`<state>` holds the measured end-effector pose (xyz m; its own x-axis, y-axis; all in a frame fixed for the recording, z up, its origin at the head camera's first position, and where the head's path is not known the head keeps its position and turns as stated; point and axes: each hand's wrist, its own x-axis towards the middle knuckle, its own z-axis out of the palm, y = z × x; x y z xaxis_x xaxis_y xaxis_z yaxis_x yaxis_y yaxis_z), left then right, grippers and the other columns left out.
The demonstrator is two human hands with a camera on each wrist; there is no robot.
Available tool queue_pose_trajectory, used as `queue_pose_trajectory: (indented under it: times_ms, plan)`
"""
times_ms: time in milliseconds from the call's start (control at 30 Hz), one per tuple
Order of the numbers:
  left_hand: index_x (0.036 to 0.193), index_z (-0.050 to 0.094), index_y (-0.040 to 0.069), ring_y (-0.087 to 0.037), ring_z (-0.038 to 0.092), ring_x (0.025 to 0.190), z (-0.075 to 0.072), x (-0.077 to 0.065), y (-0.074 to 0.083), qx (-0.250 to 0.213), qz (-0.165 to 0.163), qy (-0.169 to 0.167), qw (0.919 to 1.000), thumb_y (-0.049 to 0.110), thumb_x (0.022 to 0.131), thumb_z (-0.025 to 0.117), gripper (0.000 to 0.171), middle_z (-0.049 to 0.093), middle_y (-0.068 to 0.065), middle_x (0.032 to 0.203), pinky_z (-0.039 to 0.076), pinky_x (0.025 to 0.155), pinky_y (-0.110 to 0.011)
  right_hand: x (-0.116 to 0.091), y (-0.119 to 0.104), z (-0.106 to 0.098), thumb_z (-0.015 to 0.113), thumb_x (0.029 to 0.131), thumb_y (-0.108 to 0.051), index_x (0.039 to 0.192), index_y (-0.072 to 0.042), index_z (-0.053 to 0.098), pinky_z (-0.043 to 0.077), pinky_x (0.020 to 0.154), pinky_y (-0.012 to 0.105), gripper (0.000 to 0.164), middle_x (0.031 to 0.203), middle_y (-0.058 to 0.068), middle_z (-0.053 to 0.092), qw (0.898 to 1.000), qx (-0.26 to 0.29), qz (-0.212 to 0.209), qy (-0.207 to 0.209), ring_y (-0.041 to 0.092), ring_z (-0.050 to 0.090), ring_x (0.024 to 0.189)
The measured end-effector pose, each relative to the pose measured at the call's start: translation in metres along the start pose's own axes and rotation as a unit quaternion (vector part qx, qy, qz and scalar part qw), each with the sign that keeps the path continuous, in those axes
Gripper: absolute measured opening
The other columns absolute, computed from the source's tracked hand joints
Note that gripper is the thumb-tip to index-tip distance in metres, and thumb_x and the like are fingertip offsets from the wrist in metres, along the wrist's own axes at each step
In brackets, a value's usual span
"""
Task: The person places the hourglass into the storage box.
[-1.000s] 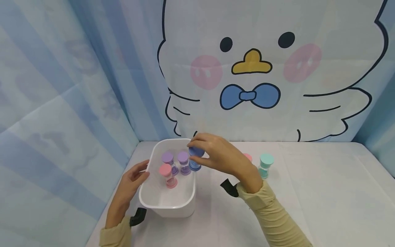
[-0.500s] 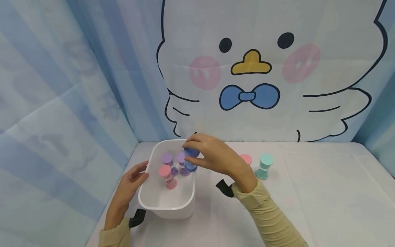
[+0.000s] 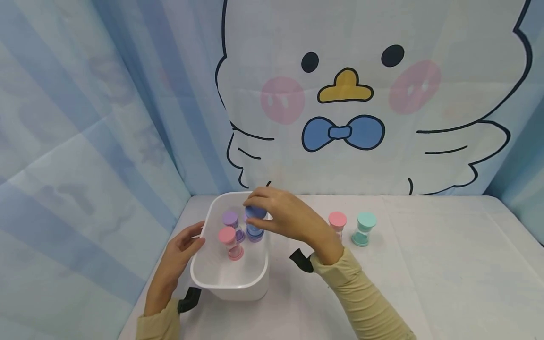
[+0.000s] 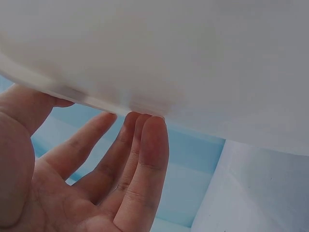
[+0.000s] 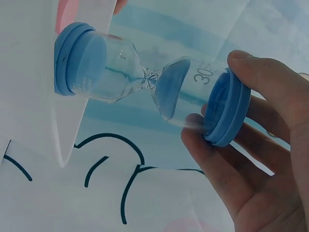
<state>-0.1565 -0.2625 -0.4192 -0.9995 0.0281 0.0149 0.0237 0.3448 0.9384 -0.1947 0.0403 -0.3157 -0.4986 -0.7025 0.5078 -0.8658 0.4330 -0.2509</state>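
A blue hourglass (image 5: 169,89) printed with a 30 is held roughly upright at the right side of the white plastic bin (image 3: 242,293), seen from the head; whether its base touches anything inside cannot be told. The right hand (image 3: 289,215) is clamped on its upper cap, thumb on 1 side and fingers on the other. Blue sand shows in the chamber nearer that cap. In the bin stand 2 purple hourglasses (image 3: 231,218), 1 of them mostly hidden behind the blue, and 1 pink hourglass (image 3: 227,235) in front. The left hand (image 3: 182,245) has its fingers apart and loosely extended, fingertips touching the bin's outer left side near the rim. To the right on the white table (image 3: 425,274), a coral-pink hourglass (image 3: 337,220), partly covered by the right wrist, stands near a teal hourglass (image 3: 364,229). Both arms wear beige sleeves (image 3: 361,297). Behind hangs a cartoon backdrop (image 3: 459,38) with a yellow beak and blue bow tie.
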Motion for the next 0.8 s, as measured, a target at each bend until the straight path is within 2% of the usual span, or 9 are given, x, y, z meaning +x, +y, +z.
queue_pose_trajectory:
  times_ms: [333,633,800]
  plan:
    - [0.146,0.047,0.007,0.003,0.060,0.104,0.000,0.001,-0.001,0.004,0.009,-0.003,0.9999,0.026,0.100,0.061,0.052,0.053,-0.017,0.143,0.050,0.087,-0.018,0.001,0.003,0.012,0.077,0.088,-0.024,0.114,-0.008,0.072,0.054,0.089,0.024,0.031,0.114,0.003,0.067,1.000,0.002,0.008,-0.012,0.014,0.065,0.103]
    - [0.146,0.046,0.008,0.005,0.059,0.103,-0.001,0.002,-0.002,0.011,-0.002,0.001,0.9999,0.027,0.099,0.061,0.053,0.052,-0.017,0.143,0.050,0.086,-0.017,0.003,0.006,0.024,0.077,0.088,-0.024,0.116,-0.009,0.072,0.054,0.088,0.024,0.032,0.116,0.002,0.067,0.999,0.016,0.013,-0.026,0.014,0.064,0.103]
    - [0.146,0.047,0.007,0.005,0.059,0.103,-0.001,0.002,-0.002,0.010,0.004,-0.001,0.9999,0.026,0.099,0.061,0.052,0.052,-0.017,0.143,0.050,0.086,-0.017,0.003,0.008,0.029,0.076,0.089,-0.024,0.116,-0.008,0.072,0.054,0.088,0.024,0.032,0.114,0.003,0.067,0.999,0.016,0.018,-0.035,0.014,0.064,0.103]
